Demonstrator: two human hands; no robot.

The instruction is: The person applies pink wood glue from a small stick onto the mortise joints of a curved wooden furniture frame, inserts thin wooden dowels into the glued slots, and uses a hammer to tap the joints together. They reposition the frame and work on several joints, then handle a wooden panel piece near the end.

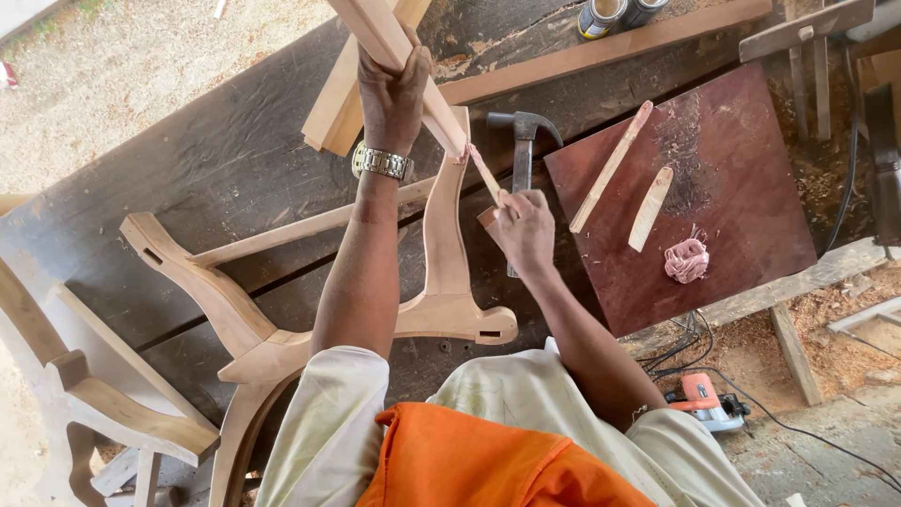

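At lower left, a curved pale wooden chair frame [235,310] lies on the dark plank bench [206,169]. Upper centre, the left hand [392,94] grips a pale wooden bar [413,70]. Just right, the right hand [521,230] pinches a pink-smeared thin stick [484,174] against the bar's end. Beyond, a steel claw hammer [522,141] lies beside a reddish-brown square board [741,216] carrying pink putty [687,260].

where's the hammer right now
In the head view the hammer lies on the dark workbench, just above the right hand, between the curved wooden frame piece and the reddish-brown board.
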